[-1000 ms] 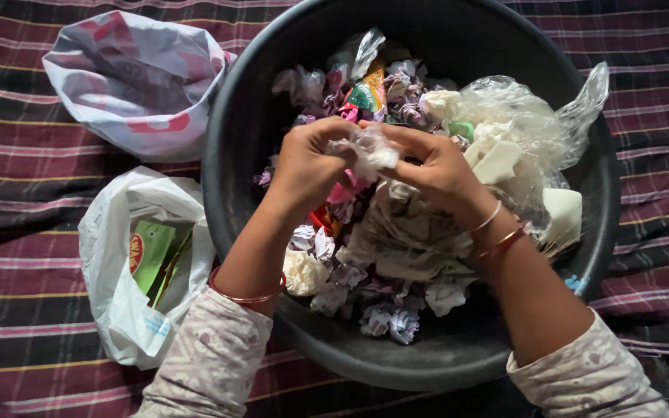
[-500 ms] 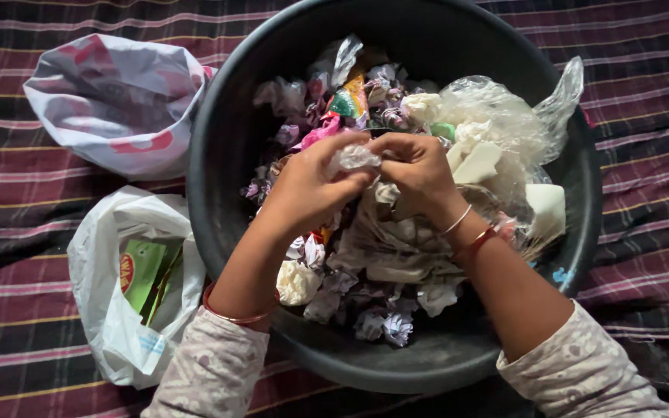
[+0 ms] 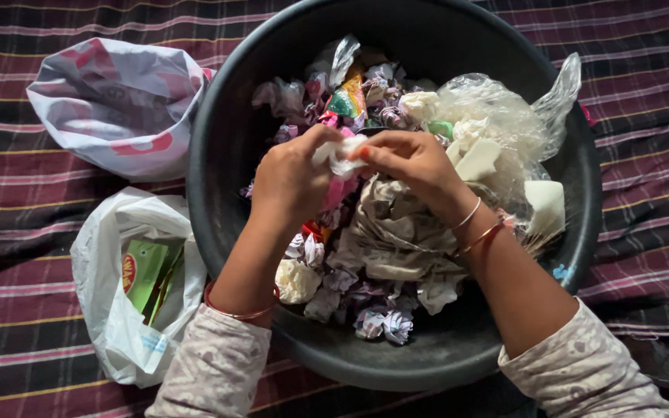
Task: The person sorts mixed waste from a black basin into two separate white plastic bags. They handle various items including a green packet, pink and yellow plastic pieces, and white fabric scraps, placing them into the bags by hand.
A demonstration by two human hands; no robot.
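A big black round tub holds a heap of crumpled paper, wrappers and plastic. Over its middle, my left hand and my right hand pinch one small crumpled white scrap between their fingertips. Below the hands lies a large wad of crumpled beige paper. A clear plastic bag with white pieces inside fills the tub's right side. Small purple-and-white paper balls lie near the tub's near wall.
Left of the tub, on a maroon striped cloth, stand two open bags: a white-and-pink one at the back and a white plastic one in front with green packaging inside.
Both hands stayed over the tub, working the small white scrap between the fingers. The hands rose slightly and the view shifted a little.
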